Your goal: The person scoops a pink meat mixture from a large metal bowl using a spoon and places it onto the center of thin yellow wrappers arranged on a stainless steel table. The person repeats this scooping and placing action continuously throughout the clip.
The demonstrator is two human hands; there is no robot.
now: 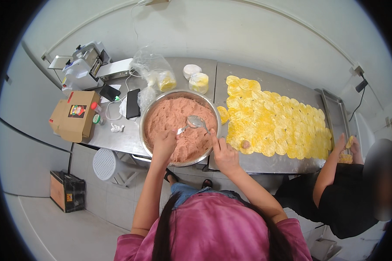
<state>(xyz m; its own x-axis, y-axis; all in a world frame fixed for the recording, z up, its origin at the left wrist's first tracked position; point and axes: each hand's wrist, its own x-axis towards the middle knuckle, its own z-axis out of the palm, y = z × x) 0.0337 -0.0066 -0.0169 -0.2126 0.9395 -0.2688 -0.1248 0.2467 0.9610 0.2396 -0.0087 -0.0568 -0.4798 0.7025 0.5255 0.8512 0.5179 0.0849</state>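
A wide metal bowl [143,138] full of pink ground meat [174,114] stands in front of me at the table's edge. Over the meat, my right hand [225,155] grips the handle of a metal spoon [197,122], its bowl turned toward the middle. My left hand [164,147] is closed round a slim utensil with a shiny end [181,130], which reaches to the spoon; most of it is hidden by the fingers. To the right lie overlapping rows of round yellow wrappers [274,122]. One small lump of meat [245,144] sits on a wrapper at the near left.
Two stacks of wrappers [199,82] and a plastic bag [154,67] stand behind the bowl. Phones [133,103], a cardboard box [80,114] and a machine [88,65] are at left. A co-worker [335,191] handles a yellow piece at right, near a metal tray [334,108].
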